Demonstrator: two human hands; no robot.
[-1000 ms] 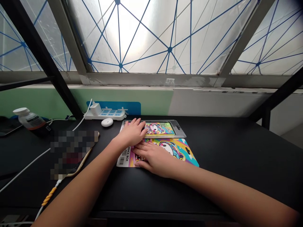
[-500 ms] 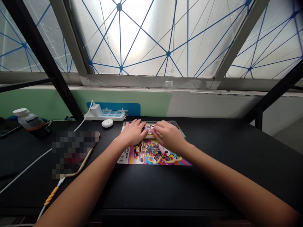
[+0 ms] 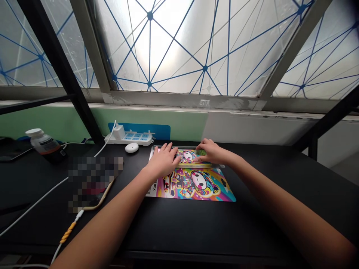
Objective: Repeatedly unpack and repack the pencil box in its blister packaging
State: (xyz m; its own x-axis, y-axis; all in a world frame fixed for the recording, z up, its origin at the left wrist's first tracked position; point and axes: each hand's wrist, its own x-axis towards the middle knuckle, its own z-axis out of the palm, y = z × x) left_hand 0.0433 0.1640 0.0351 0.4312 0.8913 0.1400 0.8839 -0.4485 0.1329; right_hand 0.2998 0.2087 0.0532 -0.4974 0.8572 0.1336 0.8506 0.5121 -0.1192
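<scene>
On the box, both hands' fingers

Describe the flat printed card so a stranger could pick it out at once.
Below the window, find the black desk. On it, along the near side of the colourful case, lies the printed card. Its left end is white, lettered BOX; unlike the raised case, it is thin and flat, with a larger cartoon face.

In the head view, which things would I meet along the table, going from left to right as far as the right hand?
White-capped bottle, pixelated object, small white rounded object, left hand, right hand.
</scene>
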